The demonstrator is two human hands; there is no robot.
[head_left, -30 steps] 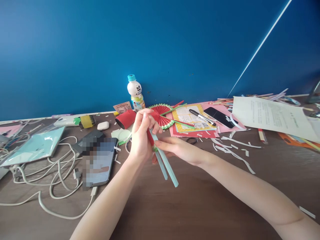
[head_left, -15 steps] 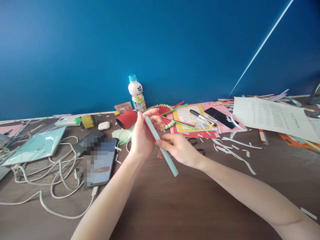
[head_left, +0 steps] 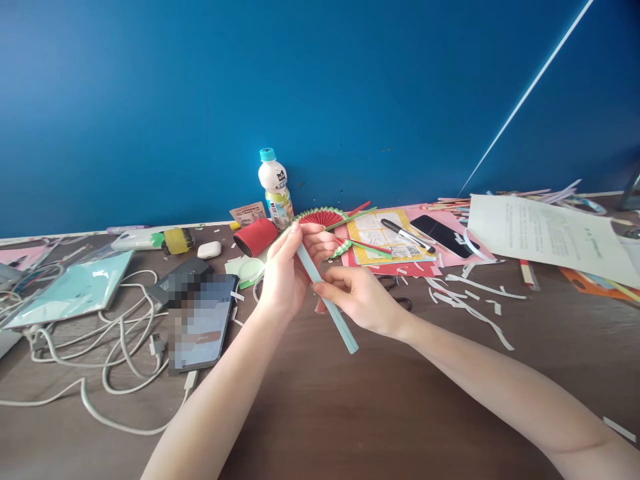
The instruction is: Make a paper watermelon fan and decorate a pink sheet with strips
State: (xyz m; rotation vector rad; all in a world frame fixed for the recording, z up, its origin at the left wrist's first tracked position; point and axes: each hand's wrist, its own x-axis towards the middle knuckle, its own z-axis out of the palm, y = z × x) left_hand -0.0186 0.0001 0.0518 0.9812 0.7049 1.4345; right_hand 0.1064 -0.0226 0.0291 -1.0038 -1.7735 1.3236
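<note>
My left hand (head_left: 283, 277) and my right hand (head_left: 357, 297) together hold a folded paper fan with pale blue stick handles (head_left: 334, 317) above the brown table (head_left: 350, 413). The left hand pinches the upper end of the sticks with its fingertips. The right hand grips them near the middle, thumb on top. The lower end of the sticks points down towards me. The fan's red paper is almost hidden between the sticks and my fingers.
A phone (head_left: 200, 320) lies left of my hands among white cables (head_left: 120, 353). Behind stand a small bottle (head_left: 274, 188), a red roll (head_left: 255, 237), an open red paper fan (head_left: 320, 220), a pen (head_left: 403, 233) and a black phone (head_left: 443, 233). Paper strips (head_left: 475, 293) lie scattered right.
The two blue sticks, spread apart a second ago with red paper showing, have been pressed together into one bar. My right hand has closed its grip around them.
</note>
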